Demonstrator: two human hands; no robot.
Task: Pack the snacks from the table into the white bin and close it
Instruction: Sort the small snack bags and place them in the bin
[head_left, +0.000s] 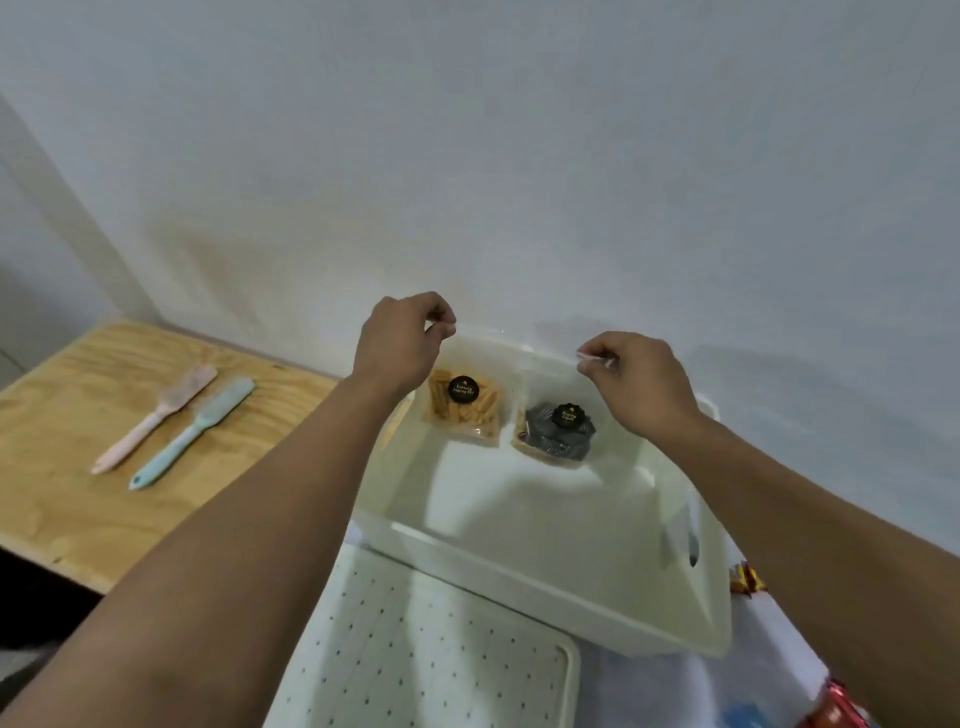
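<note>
We see the white bin (545, 525) standing open on the cloth-covered tabletop (649, 686), set against the wall. Its inside is pale and smooth, with a handle slot in the right wall. Two clear snack bags hang inside it at the far end, side by side and just apart. The left snack bag (462, 410) holds pale yellow sticks and carries a round black label; the right snack bag (556, 431) holds dark, almost black pieces with the same kind of label.

Our left hand (402, 343) pinches the top edge of the left bag between thumb and curled fingertips, above the bin's far rim. Our right hand (634, 379) pinches the top edge of the right bag in the same closed grip.

The white lid (431, 654), dotted with small holes, lies flat in front of the bin, touching its near wall. Red wrappers (745, 579) peek out at the bin's right. On the wooden tabletop (62, 499) to the left lie a pink spatula (156, 418) and a blue spatula (195, 431), side by side.
</note>
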